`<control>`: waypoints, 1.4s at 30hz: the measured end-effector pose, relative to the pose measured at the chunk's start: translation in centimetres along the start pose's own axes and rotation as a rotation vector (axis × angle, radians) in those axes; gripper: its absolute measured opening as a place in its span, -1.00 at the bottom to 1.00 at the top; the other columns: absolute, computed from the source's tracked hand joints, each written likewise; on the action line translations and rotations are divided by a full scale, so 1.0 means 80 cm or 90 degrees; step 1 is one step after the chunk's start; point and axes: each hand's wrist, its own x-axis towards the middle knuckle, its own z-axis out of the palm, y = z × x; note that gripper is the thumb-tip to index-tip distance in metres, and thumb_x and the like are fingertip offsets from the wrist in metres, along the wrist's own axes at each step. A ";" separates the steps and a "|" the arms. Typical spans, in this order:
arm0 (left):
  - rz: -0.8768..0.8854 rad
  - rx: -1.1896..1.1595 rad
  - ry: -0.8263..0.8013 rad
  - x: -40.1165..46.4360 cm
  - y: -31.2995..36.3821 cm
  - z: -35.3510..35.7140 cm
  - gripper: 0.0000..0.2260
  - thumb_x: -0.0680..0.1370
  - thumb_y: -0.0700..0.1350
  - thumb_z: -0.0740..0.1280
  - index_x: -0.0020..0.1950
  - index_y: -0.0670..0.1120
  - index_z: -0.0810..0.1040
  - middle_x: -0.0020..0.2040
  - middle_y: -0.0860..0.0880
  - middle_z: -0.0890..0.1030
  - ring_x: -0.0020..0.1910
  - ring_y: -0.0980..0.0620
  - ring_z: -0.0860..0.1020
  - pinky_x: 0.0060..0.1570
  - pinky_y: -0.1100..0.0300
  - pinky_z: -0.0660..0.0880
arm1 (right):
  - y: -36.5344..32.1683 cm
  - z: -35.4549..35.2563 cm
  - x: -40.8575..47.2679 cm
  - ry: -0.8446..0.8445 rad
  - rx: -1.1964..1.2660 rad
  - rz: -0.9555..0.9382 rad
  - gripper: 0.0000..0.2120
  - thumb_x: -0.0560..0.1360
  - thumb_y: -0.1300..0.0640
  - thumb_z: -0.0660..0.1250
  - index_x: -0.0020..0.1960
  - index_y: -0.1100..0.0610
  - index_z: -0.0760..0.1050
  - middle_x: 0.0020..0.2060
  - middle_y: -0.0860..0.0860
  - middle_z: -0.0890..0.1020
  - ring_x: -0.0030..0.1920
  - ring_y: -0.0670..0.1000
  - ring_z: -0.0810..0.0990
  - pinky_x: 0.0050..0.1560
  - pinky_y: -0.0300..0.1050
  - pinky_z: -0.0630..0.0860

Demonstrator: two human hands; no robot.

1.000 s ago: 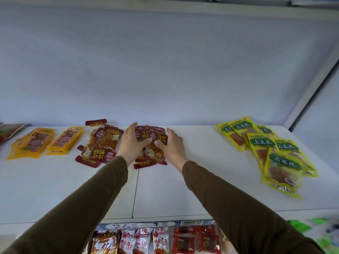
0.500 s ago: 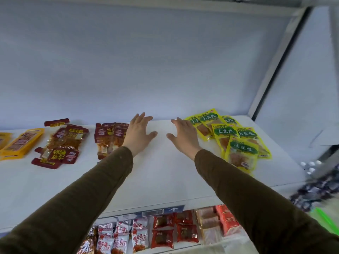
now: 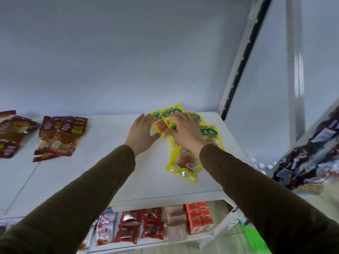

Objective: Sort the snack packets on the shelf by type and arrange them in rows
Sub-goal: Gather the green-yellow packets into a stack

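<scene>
Hands flat, fingers spread | left hand (image 3: 142, 133) beside, right hand (image 3: 185, 131) on yellow packets (image 3: 183, 165) | shelf (image 3: 102, 173)

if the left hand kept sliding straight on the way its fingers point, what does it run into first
Most likely the yellow snack packets: the left hand lies open on the white shelf, fingers aimed up and right at the pile's near edge, where the right hand already rests. Whether they touch is unclear.

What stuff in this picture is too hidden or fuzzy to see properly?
- Yellow packets, head view: several covered by the right hand; count unclear.
- Dark red packets: cut off by the left edge.
- Dark goods at right: blurred.
- Lower-shelf snacks: print too small.
</scene>
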 end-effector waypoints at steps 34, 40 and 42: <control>-0.197 -0.438 0.075 0.005 0.111 0.102 0.17 0.31 -0.25 0.65 0.63 -0.04 -0.14 0.56 -0.09 0.20 0.51 -0.11 0.29 0.40 0.06 0.40 | 0.119 0.000 -0.044 0.001 0.611 0.443 -0.05 0.53 0.11 0.49 0.66 -0.01 -0.09 0.58 0.13 0.27 0.45 0.21 0.43 0.06 0.09 0.64; -0.245 -0.635 0.077 0.006 0.117 0.092 -0.21 0.36 -0.31 0.61 0.46 -0.05 0.27 0.29 -0.04 0.58 0.10 0.01 0.66 0.00 0.15 0.65 | 0.104 0.008 -0.042 0.012 0.791 0.493 -0.24 0.55 0.03 0.46 0.61 0.08 0.15 0.50 0.12 0.39 0.43 0.19 0.46 0.18 0.03 0.54; -0.269 -0.669 0.053 0.007 0.115 0.090 -0.40 0.37 -0.29 0.61 0.29 0.03 0.45 0.15 -0.08 0.69 0.08 -0.10 0.69 0.08 -0.07 0.65 | 0.094 0.009 -0.041 -0.004 0.824 0.476 -0.40 0.58 -0.02 0.41 0.54 0.07 0.31 0.44 0.12 0.49 0.37 0.20 0.52 0.25 0.05 0.49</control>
